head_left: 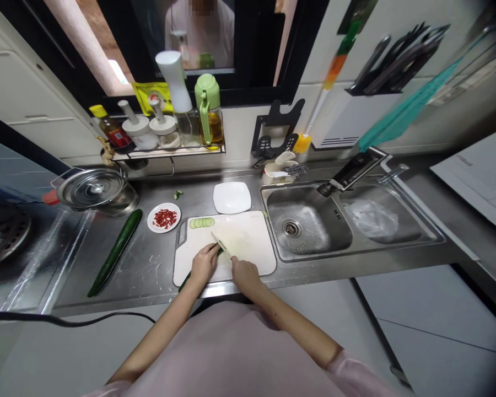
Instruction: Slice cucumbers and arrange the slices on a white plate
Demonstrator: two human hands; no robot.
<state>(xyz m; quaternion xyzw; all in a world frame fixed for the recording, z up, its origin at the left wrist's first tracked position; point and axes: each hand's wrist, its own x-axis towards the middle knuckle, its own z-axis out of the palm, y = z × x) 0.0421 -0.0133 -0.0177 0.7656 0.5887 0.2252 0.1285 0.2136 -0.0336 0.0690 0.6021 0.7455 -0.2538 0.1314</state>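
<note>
On the white cutting board [252,234] my left hand [204,264] is closed over a cucumber [184,282], most of which it hides. One dark green end sticks out towards the board's lower left edge. My right hand [247,277] grips a knife [222,242] by its handle, its blade slanting up and left beside my left fingers at the cucumber's cut end. A row of overlapping pale cucumber slices [201,223] lies at the board's upper left. A whole cucumber [114,253] rests on the steel counter to the left.
A small plate of chopped red pieces [164,218] stands left of the board, a white square dish [232,197] behind it. To the right is a double sink [310,220]. A lidded pot [97,190] and a shelf of bottles [165,151] are at the back left.
</note>
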